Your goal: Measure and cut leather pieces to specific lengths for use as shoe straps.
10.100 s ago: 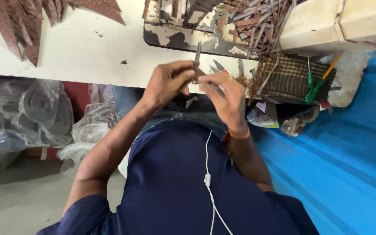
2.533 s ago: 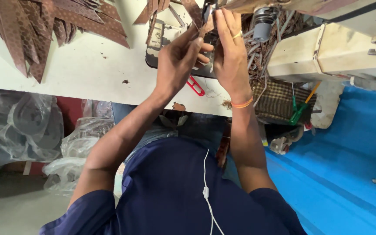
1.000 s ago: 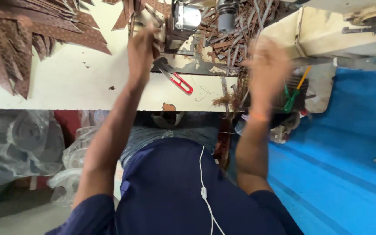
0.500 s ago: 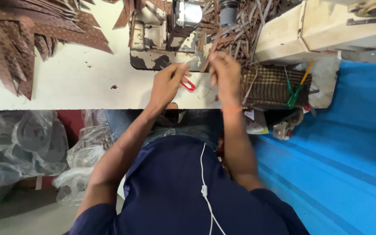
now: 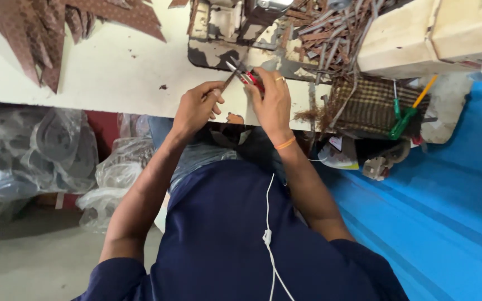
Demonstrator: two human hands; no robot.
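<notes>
Right hand [image 5: 271,103] closed around red-handled snips [image 5: 245,75], short metal blades crossed and pointing toward 11 o'clock, only a sliver of red grip showing past the fingers. Left hand [image 5: 196,108] pinching a thin brown strip [image 5: 227,83] between thumb and forefinger, its far end reaching up at 1 o'clock to meet the blades. Both hands just above the near edge of the white surface [image 5: 101,72], close together, almost touching.

Strip narrow, dark, straight; too small to tell its material. Snips small, worn, blades dull grey.

At 12 o'clock from the hands, a sewing machine base [image 5: 224,39], paint chipped and stained. At 1 to 2 o'clock, a tangle of brown strips [image 5: 330,33], then a cream machine body [image 5: 419,39]. At 3 o'clock, a woven basket [image 5: 372,106] hung at the surface edge, with a green-handled tool [image 5: 403,120] clipped to it. At 10 o'clock, a fan of brown cut pieces [image 5: 40,33] lying on the surface. At 8 o'clock, below the surface, clear plastic bags [image 5: 34,150]. Orange band on the right wrist, ring on one finger. White cord [image 5: 268,234] hanging down the navy shirt.
</notes>
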